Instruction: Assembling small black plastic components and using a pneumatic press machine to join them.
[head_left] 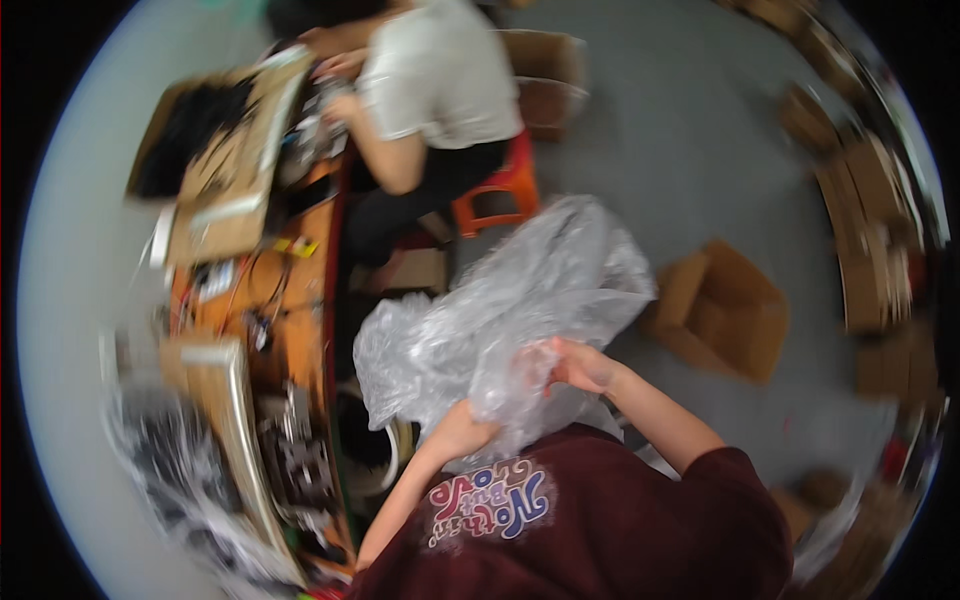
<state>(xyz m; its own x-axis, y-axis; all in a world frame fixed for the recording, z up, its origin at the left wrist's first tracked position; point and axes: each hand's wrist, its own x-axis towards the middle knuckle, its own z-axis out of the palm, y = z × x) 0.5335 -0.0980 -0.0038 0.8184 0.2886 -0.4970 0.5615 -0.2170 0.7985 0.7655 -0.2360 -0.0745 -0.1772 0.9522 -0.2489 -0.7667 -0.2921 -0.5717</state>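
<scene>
A large, crumpled clear plastic bag (540, 275) hangs in front of my body, spread wide toward the far side. My left hand (465, 432) is closed on its near edge, with the fingertips covered by the film. Higher up and to the right, my right hand (575, 362) grips the bag too, its fingers partly seen through the plastic. Whether anything lies inside the bag I cannot make out; the folds look blurred and only see-through film shows.
An open cardboard box (722, 315) stands on the floor to the right. Along the left runs a wooden workbench (300, 300) with cables and parts. A co-worker in a white shirt (440, 75) sits on an orange stool (500, 195). Stacked cartons (865, 240) line the far right.
</scene>
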